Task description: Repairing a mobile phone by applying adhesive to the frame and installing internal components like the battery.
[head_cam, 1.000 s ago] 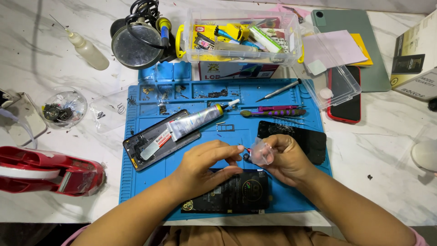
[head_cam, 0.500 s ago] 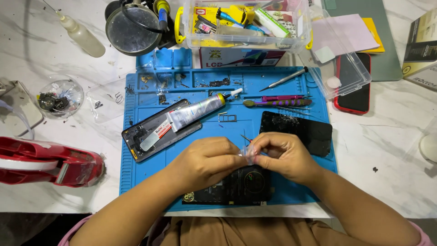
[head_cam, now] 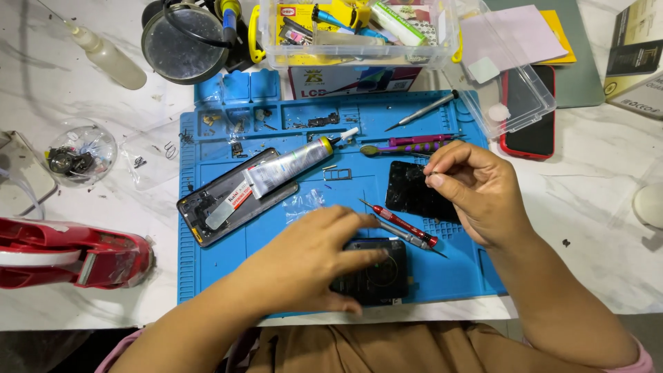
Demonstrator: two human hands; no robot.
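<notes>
Head view: left hand (head_cam: 314, 259) lies flat, fingers spread, palm down on a dark phone body (head_cam: 376, 273) at the near edge of the blue silicone work mat (head_cam: 207, 269), likely to keep it from sliding. It presses, not grips. Right hand (head_cam: 476, 193) hovers over a black rectangular panel (head_cam: 407, 190), thumb and forefinger pinched together; whatever sits between them is too small to make out. A red-handled screwdriver (head_cam: 404, 224) and a thin metal tool lie just beside the phone body, between the two hands. Farther back on the mat: an open grey phone frame (head_cam: 207, 207) with a soft silver glue tube (head_cam: 286, 166) resting across it, nozzle pointing right. Mat's moulded back compartments hold small screws and parts, so they don't roll off. White marble-look surface (head_cam: 601, 200) carries a red tape dispenser (head_cam: 69, 252) at left.
</notes>
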